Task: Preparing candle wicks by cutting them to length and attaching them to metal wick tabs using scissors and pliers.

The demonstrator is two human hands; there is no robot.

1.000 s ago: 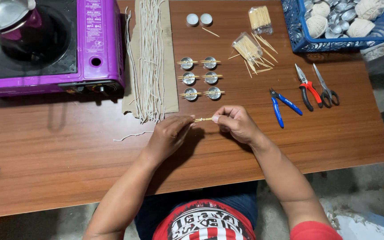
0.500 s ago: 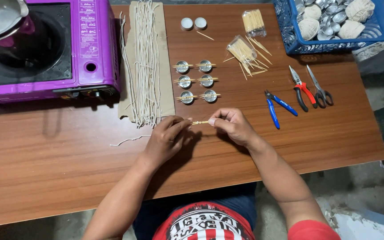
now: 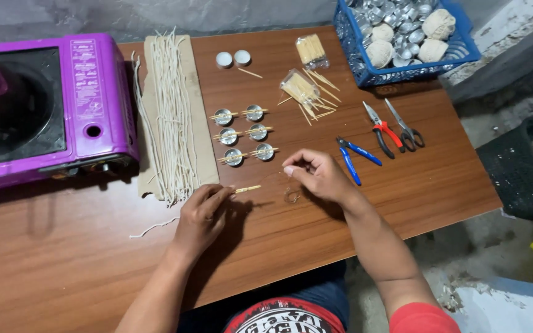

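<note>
Thin wooden stick [image 3: 247,189] in left hand [image 3: 202,216]

Even daylight; soft shadows; sharp.

Bare table [image 3: 81,271] lies open left of the left hand [image 3: 202,216]; metal cups [image 3: 245,132] crowd just ahead.

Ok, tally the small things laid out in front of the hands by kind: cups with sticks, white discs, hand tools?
Small round metal cups with wooden sticks laid across: 6
White round discs: 2
Blue-handled pliers: 1
Red-handled pliers: 1
Dark-handled scissors: 1
Total: 11
</note>
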